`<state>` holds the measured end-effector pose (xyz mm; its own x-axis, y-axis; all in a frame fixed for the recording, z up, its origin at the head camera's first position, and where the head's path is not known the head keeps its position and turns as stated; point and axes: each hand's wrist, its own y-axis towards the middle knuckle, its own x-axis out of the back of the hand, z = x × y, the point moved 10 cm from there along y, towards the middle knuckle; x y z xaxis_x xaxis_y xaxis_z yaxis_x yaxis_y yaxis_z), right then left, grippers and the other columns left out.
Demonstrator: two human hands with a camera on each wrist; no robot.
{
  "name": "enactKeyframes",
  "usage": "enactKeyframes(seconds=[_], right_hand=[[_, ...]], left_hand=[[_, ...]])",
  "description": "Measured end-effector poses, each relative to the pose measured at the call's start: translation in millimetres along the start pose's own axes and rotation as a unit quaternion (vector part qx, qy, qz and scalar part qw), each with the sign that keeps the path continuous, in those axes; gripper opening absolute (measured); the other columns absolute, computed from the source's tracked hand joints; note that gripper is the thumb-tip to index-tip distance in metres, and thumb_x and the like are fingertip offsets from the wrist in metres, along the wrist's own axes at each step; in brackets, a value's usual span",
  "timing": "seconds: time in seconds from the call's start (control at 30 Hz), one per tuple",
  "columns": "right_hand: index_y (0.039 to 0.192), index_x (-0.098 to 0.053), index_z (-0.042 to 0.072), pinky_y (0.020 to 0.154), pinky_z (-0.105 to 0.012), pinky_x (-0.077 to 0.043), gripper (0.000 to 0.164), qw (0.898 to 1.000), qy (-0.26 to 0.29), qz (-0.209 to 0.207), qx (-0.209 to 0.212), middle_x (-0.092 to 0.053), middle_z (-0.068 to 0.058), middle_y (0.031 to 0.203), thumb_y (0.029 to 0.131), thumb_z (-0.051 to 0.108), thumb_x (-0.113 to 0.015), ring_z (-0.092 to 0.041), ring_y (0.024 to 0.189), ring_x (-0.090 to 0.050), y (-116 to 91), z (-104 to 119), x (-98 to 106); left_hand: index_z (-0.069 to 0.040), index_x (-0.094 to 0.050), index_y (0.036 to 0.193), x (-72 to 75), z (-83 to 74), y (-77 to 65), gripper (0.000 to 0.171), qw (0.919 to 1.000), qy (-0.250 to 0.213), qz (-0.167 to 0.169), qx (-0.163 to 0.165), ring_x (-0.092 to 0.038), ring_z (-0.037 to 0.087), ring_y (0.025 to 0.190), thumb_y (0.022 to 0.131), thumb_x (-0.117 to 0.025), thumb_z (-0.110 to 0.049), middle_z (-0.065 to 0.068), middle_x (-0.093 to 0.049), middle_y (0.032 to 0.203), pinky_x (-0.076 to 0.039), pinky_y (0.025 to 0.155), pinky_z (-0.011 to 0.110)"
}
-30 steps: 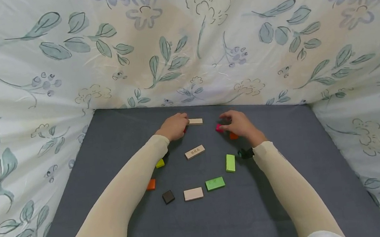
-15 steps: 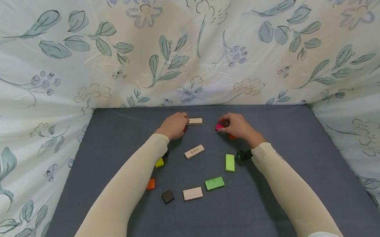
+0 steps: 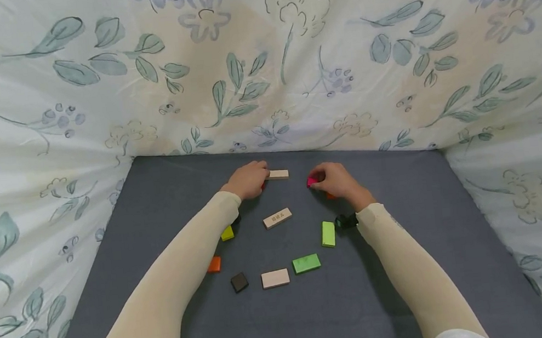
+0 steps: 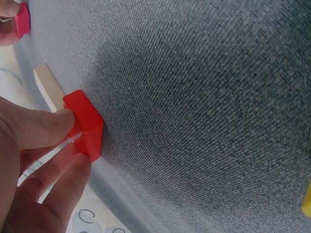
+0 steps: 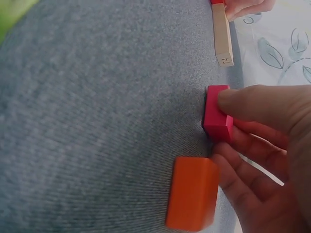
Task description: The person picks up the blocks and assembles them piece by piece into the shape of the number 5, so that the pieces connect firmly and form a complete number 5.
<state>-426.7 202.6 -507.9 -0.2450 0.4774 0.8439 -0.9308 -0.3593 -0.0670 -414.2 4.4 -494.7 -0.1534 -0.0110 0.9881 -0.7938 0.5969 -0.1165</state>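
Eleven blocks show on the dark table (image 3: 287, 321): one red block (image 4: 86, 119), one pink block (image 5: 217, 114), two orange, one yellow block (image 3: 227, 233), two green, one dark block (image 3: 239, 282) and three of plain wood. The left hand (image 3: 247, 181) has its fingers narrowed to the red block's width, pinching it at the far left, beside the far wooden block (image 3: 279, 174). The right hand (image 3: 335, 179) pinches the pink block, far and to the right, its fingers equally narrow, with an orange block (image 5: 193, 193) just nearer.
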Motion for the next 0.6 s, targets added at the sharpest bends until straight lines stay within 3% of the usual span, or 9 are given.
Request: enactKeyframes(seconds=[0.6], right_hand=[[0.129, -0.078, 0.004, 0.089, -0.048, -0.057, 0.03, 1.0, 0.002, -0.018, 0.011, -0.071, -0.015, 0.121, 0.099, 0.01, -0.079, -0.031, 0.103, -0.066, 21, 15, 2]], left_hand=[[-0.005, -0.073, 0.131, -3.0, 0.2, -1.7, 0.027, 1.0, 0.007, -0.003, 0.003, -0.058, 0.029, 0.123, 0.104, -0.072, -0.005, 0.01, -0.061, 0.135, -0.056, 0.098, 0.042]])
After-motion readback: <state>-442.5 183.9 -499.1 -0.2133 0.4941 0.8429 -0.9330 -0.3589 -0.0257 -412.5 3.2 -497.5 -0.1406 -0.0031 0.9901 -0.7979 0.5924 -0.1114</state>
